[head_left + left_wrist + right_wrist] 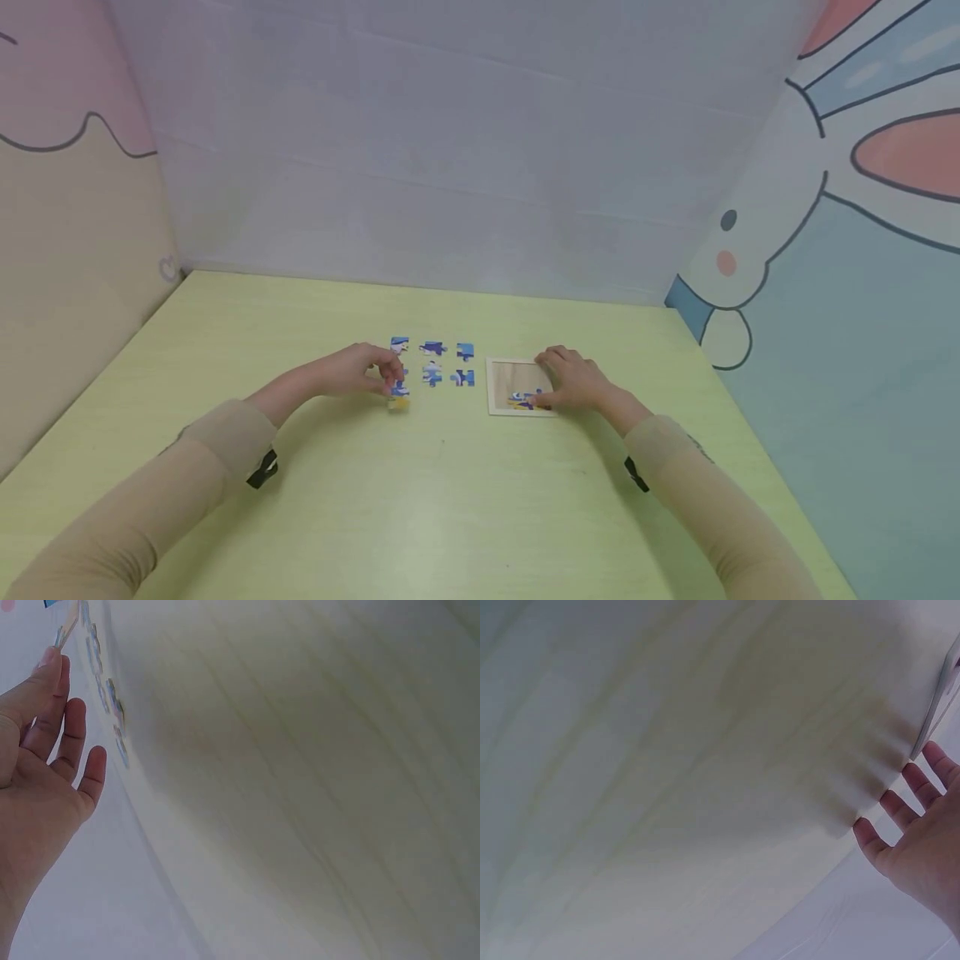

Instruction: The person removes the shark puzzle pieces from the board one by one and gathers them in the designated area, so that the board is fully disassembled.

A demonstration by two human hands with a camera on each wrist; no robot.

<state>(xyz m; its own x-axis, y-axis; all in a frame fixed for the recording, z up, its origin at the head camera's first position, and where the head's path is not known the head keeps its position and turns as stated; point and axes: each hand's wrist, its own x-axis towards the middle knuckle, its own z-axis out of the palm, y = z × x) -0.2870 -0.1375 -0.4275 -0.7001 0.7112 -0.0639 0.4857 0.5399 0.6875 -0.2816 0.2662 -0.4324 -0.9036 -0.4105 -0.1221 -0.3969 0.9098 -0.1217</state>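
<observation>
My left hand [351,372] pinches a blue-and-yellow jigsaw piece [399,403] between thumb and fingertips, at the left end of the loose pieces. In the left wrist view the pinched piece [66,631] appears edge-on at the thumb tip, and the other fingers of the left hand [45,761] are loosely bent. My right hand [576,380] rests on the right side of a square wooden puzzle frame [491,392], fingers spread at its far corner. Its thumb touches the blue-and-yellow pieces [519,399] along the frame's near edge, hiding part of them.
Several loose blue jigsaw pieces [432,372] lie in two rows between my left hand and the frame. They rest on a pale yellow table [442,500]. A light wall [420,167] stands behind, and printed panels [847,333] flank the sides.
</observation>
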